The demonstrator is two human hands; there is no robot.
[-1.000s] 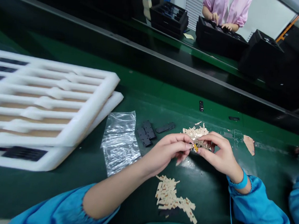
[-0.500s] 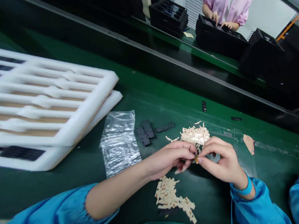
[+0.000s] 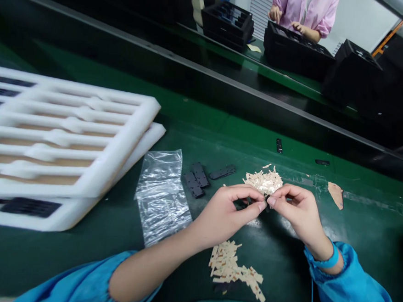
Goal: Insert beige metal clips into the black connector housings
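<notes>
My left hand and my right hand meet fingertip to fingertip above the table. Both pinch a small black part, mostly covered by the fingers. Just behind them lies a heap of small cream-coloured strips. Closer to my body is a second pile of cream pieces, some with brownish marks. Left of my hands, several flat black plates rest beside a thin black piece.
A clear plastic bag lies left of the plates. Stacked white foam trays fill the left side. Two black pieces, one upright, one flat, and a tan scrap lie farther back. Across the ledge, a person handles black trays.
My hands have turned and risen slightly, and the left thumb now lies along the top. The yellow bit at my fingertips is no longer visible. The person opposite has shifted their hands apart.
</notes>
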